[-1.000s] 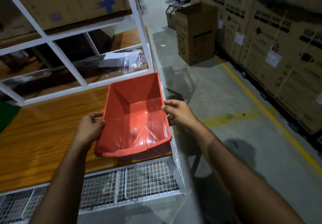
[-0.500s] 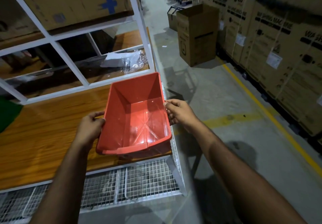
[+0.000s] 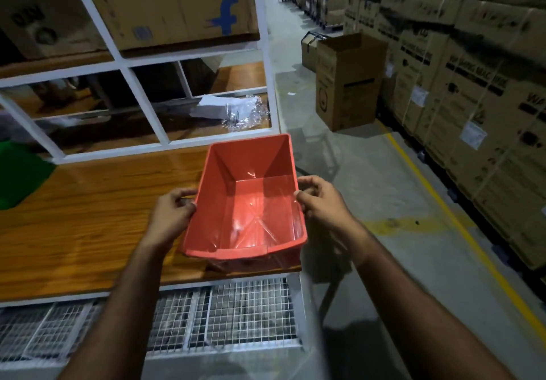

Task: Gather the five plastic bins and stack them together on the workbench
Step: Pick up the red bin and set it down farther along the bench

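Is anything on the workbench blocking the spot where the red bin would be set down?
Nothing visible. Both hands, left hand and right hand, grip the red bin over the workbench. The wood beside it is bare; a green object sits far left.

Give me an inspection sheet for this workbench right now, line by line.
Surface: wooden workbench, wire mesh shelf below.
Job's things: one red bin at the bench's right end, open side up; green object at left edge, identity unclear.
Clutter: clear plastic wrap behind the rack frame.
Grippers: left hand and right hand each grip a bin side.
Cables: nothing seen.
Surroundings: stacked cartons, open cardboard box, yellow floor line.
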The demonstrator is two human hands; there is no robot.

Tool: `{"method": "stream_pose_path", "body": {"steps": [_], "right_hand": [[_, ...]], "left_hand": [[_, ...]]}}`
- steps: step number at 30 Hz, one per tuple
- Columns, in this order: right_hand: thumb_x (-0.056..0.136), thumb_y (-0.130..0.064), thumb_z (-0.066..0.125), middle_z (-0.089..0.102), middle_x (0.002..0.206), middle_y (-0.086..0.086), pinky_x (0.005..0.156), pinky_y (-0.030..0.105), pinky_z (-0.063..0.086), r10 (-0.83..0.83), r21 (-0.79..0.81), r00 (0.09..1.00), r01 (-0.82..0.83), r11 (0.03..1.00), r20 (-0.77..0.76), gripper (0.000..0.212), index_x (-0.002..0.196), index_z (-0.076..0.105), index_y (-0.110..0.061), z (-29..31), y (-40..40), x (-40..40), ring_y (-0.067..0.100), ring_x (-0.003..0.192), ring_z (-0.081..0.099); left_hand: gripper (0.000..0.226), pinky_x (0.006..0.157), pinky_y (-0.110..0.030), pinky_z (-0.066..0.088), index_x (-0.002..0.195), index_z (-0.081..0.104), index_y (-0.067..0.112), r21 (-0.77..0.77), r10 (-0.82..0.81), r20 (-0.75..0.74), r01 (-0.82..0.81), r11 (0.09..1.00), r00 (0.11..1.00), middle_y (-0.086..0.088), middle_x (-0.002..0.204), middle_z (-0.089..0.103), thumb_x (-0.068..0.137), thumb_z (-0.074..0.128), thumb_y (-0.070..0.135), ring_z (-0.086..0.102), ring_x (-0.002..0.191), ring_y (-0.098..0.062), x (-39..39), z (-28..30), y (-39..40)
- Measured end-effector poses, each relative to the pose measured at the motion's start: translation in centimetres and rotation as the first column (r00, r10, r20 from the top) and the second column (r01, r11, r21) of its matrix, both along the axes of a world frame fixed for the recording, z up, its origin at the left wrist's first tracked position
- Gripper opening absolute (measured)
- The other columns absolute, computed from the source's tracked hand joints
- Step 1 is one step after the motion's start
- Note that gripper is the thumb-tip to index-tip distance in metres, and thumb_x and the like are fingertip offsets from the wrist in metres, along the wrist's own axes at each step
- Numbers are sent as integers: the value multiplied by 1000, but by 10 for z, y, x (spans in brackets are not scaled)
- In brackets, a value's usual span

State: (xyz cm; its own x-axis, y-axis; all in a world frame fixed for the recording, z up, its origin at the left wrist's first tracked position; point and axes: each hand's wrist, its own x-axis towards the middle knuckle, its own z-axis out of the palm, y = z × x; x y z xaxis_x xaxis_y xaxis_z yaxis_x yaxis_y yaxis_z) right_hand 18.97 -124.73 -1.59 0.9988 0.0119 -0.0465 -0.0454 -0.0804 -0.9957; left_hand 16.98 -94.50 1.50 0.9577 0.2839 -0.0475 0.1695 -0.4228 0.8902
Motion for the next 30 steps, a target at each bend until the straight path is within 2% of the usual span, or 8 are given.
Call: {"method": "stream_pose_path", "body": {"steps": [8, 13, 15, 18, 21, 22, 25, 30], "right_hand": [[94, -3, 59, 55, 63, 1, 41, 16, 44, -23, -53, 1000, 23, 998, 5, 30, 124, 59, -3, 6, 4, 0, -2, 44, 54], [94, -13, 61, 64, 83, 10, 44, 17, 45, -34, -102, 999, 32, 994, -14, 30, 124, 61, -8, 6, 4, -4, 7, 59, 60], [94, -22, 61, 66, 91, 9, 51, 23, 51, -72, -178, 997, 71, 981, 0, 31, 124, 61, -11, 7, 3, -5, 11, 67, 62], [91, -35, 59, 63, 107, 4, 83, 28, 48, -104, -531, 969, 211, 821, 223, 38, 123, 62, -16, 12, 1, -6, 16, 92, 61], [88, -41, 50, 59, 118, 6, 96, 38, 47, 78, -689, 912, 246, 682, 402, 45, 125, 60, -17, 24, 10, -15, 25, 112, 55], [87, -43, 49, 58, 122, 5, 98, 42, 47, 149, -729, 900, 225, 646, 410, 48, 127, 58, -18, 29, 17, -19, 24, 115, 53], [89, -47, 48, 55, 137, 3, 106, 45, 42, 338, -849, 878, 131, 511, 338, 55, 136, 52, -20, 35, 37, -25, 22, 130, 46], [94, -51, 43, 38, 156, 5, 118, 45, 28, 460, -918, 855, 48, 393, 241, 61, 148, 40, -21, 44, 91, -43, 23, 148, 27]], "left_hand": [[29, 74, -48, 60, 118, 66, 22, 23, -1, 26, 0, 1000, 1000, -10, 90, 73, 93, 59, 11, 72, 84, -26, -3, -1, 2], [29, 76, -51, 60, 119, 64, 26, 18, -4, 15, 4, 1000, 1000, -6, 93, 74, 93, 59, 17, 73, 84, -22, -5, -1, 4], [29, 75, -52, 60, 120, 63, 27, 8, 10, 17, -10, 1000, 1000, -5, 93, 74, 92, 59, 20, 73, 84, -21, -5, 0, 6], [30, 77, -50, 60, 123, 61, 26, 26, 18, 35, -19, 999, 999, -4, 98, 73, 94, 57, 22, 71, 87, -20, -10, 5, 4], [35, 80, -35, 55, 131, 56, 23, 180, -12, 70, -1, 984, 997, 3, 116, 65, 96, 54, 21, 64, 103, -16, -20, 5, 4], [36, 82, -32, 51, 133, 55, 20, 251, -43, 90, 19, 968, 995, 2, 120, 62, 97, 53, 22, 60, 108, -16, -25, 4, 5], [40, 96, -42, 47, 133, 53, 21, 465, -161, 106, 94, 880, 981, -3, 132, 60, 95, 47, 34, 53, 121, -21, -41, 0, 16], [43, 107, -39, 36, 140, 45, 22, 625, -157, 102, 59, 779, 982, -4, 141, 52, 97, 47, 31, 39, 133, -20, -72, 2, 50]]}}
